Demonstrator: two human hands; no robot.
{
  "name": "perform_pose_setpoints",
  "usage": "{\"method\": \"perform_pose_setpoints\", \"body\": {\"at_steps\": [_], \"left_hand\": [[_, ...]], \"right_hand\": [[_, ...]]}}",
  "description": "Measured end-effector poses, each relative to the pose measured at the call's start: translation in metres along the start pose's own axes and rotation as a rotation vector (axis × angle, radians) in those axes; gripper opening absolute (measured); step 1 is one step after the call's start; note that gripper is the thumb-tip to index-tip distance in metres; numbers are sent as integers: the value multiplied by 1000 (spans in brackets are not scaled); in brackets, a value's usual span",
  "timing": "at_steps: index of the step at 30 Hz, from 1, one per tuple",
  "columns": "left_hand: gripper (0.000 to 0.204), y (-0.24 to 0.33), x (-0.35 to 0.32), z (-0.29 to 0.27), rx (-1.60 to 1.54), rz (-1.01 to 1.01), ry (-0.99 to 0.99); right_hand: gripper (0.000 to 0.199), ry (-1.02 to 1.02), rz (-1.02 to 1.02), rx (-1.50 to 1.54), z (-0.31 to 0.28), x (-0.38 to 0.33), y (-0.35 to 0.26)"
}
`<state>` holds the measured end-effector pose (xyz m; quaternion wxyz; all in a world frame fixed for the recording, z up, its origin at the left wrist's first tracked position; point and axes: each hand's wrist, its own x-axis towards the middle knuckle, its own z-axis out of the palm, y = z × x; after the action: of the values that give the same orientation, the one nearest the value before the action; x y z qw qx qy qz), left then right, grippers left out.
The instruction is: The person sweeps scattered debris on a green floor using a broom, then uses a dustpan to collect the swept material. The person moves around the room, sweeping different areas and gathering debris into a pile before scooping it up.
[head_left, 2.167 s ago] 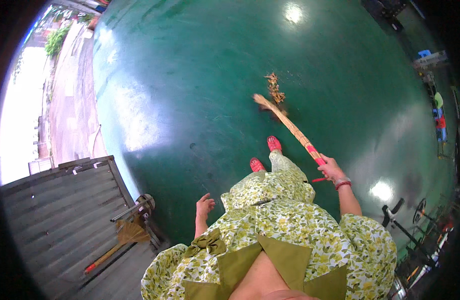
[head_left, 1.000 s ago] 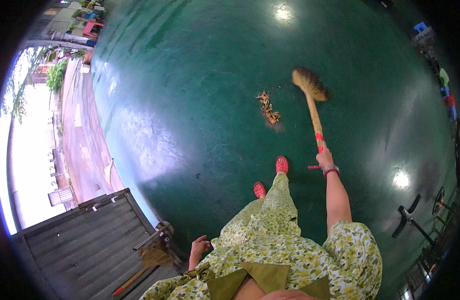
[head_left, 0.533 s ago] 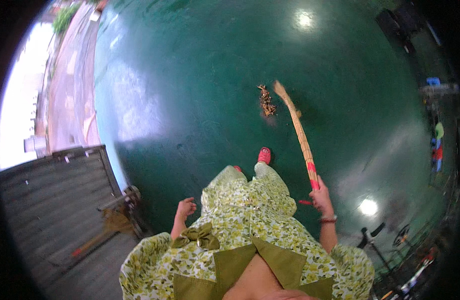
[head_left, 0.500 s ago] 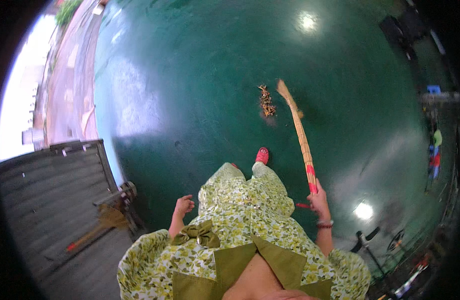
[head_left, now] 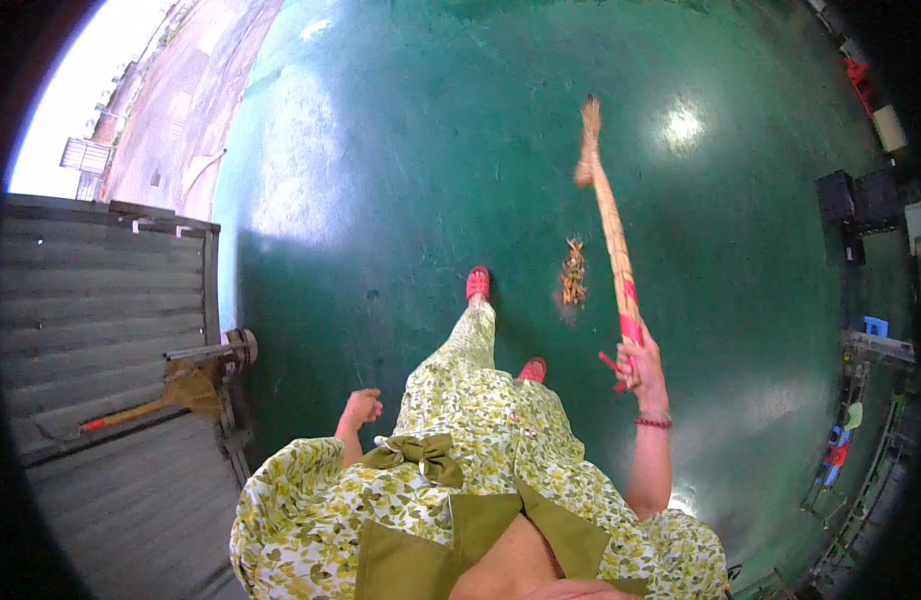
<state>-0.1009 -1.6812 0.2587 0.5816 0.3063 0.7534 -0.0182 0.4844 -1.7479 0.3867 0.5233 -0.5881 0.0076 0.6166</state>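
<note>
My right hand (head_left: 641, 366) is wrapped round the red-banded handle end of a long straw broom (head_left: 612, 225). The broom slants away from me, its bristle head at the far end over the green floor (head_left: 400, 170). A small pile of brown debris, like dry leaves or scraps (head_left: 573, 272), lies on the floor just left of the broom's shaft. At my left side, my left hand (head_left: 362, 406) hangs with its fingers curled in and nothing visible in it. A red cord hangs by the broom's handle, next to my right hand.
My feet are in red sandals (head_left: 478, 282), the left one ahead. A grey corrugated metal panel (head_left: 100, 290) stands at the left, with another broom (head_left: 185, 390) against it. Black crates (head_left: 858, 200) and a metal rack (head_left: 875, 346) line the right side. Paved ground lies outside, far left.
My left foot has stepped forward. The broom head has moved farther ahead, past the debris pile, and my right hand has risen in view. The pile now appears nearer and more to the right.
</note>
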Motion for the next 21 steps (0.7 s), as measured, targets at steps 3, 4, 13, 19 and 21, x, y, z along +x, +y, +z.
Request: {"method": "perform_pose_setpoints", "body": {"at_steps": [3, 4, 13, 19, 21], "left_hand": [[36, 48, 12, -12, -25, -95, -25], [40, 66, 14, -15, 33, -120, -18], [47, 158, 28, -97, 16, -182, 62], [47, 128, 38, -162, -175, -268, 73], [48, 126, 66, -159, 137, -120, -51]], "right_hand": [[38, -247, 12, 332, 75, 101, -37], [29, -337, 13, 402, 96, 144, -43], [8, -503, 116, 928, 257, 474, -121], [15, -230, -1, 908, 218, 494, -56], [16, -202, 4, 871, 192, 454, -34]]}}
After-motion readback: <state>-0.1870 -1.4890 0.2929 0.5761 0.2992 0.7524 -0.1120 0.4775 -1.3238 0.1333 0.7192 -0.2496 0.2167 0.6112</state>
